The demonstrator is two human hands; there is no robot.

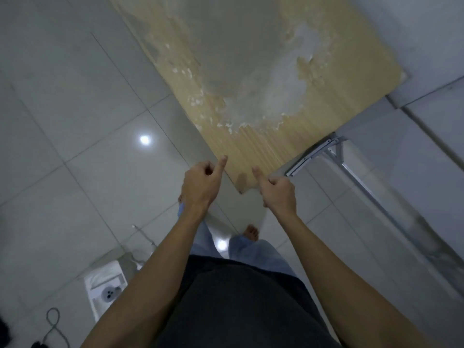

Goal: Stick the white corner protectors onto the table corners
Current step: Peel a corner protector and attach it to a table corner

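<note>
The wooden table top (pixel 263 136) has a worn, peeling surface, and its near corner (pixel 241 189) points toward me. My left hand (pixel 200 183) is curled, with the index finger stretched out and its tip on the table's left edge just above that corner. My right hand (pixel 277 193) is also curled; its index finger lies on the table top along the right edge beside the corner. Neither hand holds anything. A faint glossy patch (pixel 242 178) sits on the corner between the two fingertips. I cannot tell whether it is a protector. No white protector shows clearly.
A metal folding bracket (pixel 313 154) holds the table to the wall on the right. On the grey tiled floor at lower left are a white socket block (pixel 106 291) and a black cable (pixel 52 322). My bare feet stand below the corner.
</note>
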